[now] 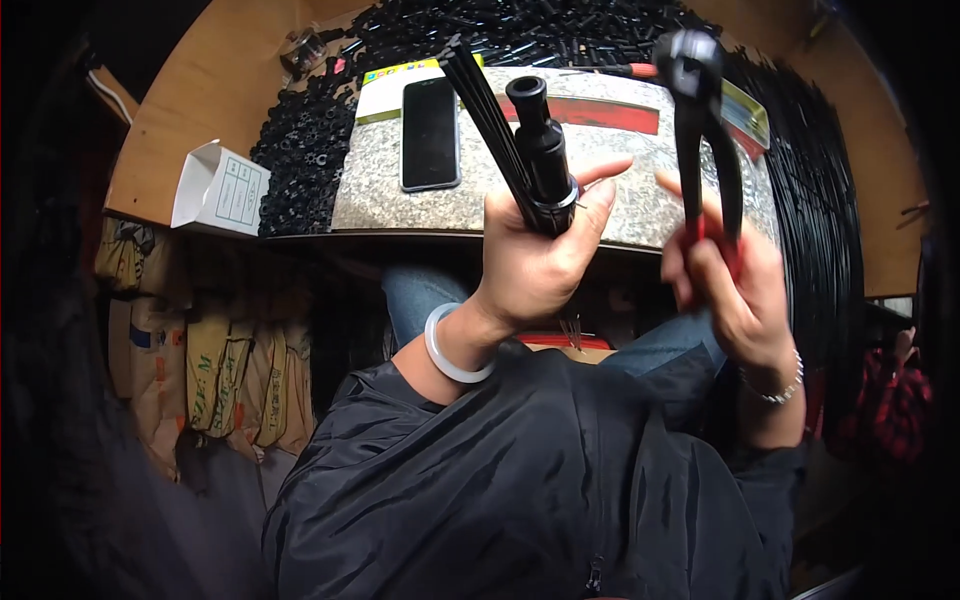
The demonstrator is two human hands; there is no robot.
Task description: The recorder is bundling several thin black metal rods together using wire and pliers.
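Observation:
My left hand (535, 265) is closed round a black stepped plastic tube (547, 155) with a flared open top. The same hand grips a bundle of thin black rods (488, 120), which slants up and left beside the tube. A metal ring shows low on the tube, near my thumb. To the right, my right hand (738, 290) is closed on the red handles of dark end-cutting pliers (688, 130). The pliers point upward, apart from the tube, and their head is a little blurred. Both hands are over the near edge of the worktop.
A phone (430, 135) lies on the speckled board (375, 210), with a red strip (605, 113) farther right. Small black parts (297, 150) heap at left and back. Long black rods (820, 190) line the right side. A white box (222, 190) stands at left, above sacks (235, 380).

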